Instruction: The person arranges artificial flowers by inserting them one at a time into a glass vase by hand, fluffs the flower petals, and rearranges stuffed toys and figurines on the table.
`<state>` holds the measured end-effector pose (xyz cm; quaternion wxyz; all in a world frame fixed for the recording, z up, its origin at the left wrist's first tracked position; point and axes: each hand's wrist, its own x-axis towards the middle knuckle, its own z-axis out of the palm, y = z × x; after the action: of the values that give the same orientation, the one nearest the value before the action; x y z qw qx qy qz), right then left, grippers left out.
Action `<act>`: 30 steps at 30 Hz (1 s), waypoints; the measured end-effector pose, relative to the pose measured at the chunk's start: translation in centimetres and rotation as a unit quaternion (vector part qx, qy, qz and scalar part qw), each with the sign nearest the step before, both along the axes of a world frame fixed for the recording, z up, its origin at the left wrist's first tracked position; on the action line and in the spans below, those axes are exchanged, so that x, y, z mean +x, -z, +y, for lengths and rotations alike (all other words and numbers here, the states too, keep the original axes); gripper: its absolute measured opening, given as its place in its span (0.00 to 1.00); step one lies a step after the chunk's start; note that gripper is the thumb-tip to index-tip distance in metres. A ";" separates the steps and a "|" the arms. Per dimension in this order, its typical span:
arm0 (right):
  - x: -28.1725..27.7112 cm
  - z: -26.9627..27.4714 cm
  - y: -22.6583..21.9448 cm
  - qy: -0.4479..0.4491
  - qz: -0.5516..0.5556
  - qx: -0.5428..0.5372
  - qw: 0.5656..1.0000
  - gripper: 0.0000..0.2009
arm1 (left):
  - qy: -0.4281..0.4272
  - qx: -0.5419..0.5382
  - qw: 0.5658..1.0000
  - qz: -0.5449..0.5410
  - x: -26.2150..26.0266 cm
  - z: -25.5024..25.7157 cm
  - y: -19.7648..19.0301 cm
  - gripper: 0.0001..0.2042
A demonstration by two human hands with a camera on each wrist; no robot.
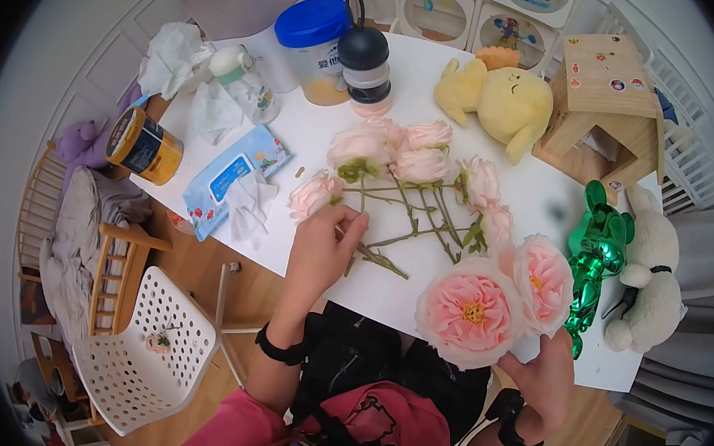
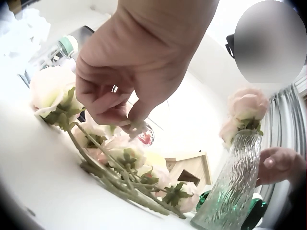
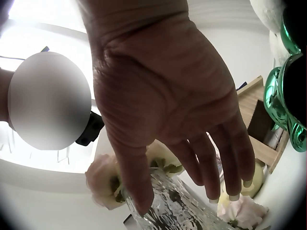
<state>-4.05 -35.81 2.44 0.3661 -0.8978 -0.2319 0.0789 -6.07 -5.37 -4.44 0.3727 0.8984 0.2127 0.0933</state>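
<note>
My left hand (image 1: 326,241) hovers over the near left of the loose pink roses (image 1: 421,165), its fingers curled and the thumb meeting the fingertips. A small pale bit shows at those fingertips in the left wrist view; I cannot tell whether it is held. The roses' green stems (image 2: 127,177) lie crossed on the white table. Two large pink roses (image 1: 472,310) stand in a ribbed clear glass vase (image 2: 230,182), which their blooms hide in the head view. Beside the vase is my right hand (image 3: 168,96), fingers extended and thumb overlapping the glass near its rim.
Wet wipes (image 1: 233,178), a yellow tin (image 1: 144,147), a bottle (image 1: 246,86) and a blue-lidded tub (image 1: 311,49) occupy the left and back. A yellow plush (image 1: 511,109), wooden house (image 1: 609,109) and shiny green figure (image 1: 596,261) stand right. A white chair (image 1: 146,353) is left.
</note>
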 end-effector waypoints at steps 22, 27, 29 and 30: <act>-6.1 1.3 -2.9 0.000 0.012 0.223 0.975 0.17 | 0.410 -0.278 0.868 -0.040 -6.8 -8.1 -11.2 0.05; -6.6 0.2 -1.1 0.036 -0.034 0.375 0.926 0.11 | 0.426 -0.249 0.869 -0.047 -7.0 -8.5 -9.6 0.06; -5.8 0.7 -1.5 0.061 -0.117 0.461 0.878 0.07 | 0.432 -0.232 0.871 -0.005 -7.1 -7.3 -9.1 0.07; -5.6 0.5 -1.8 0.086 -0.133 0.468 0.870 0.06 | 0.437 -0.213 0.873 0.037 -7.0 -6.8 -8.7 0.08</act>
<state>-9.66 -35.34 4.24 0.7144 -0.6398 -0.2101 -0.1903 -13.03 -12.20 4.29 0.5494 0.8018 -0.1729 -0.1594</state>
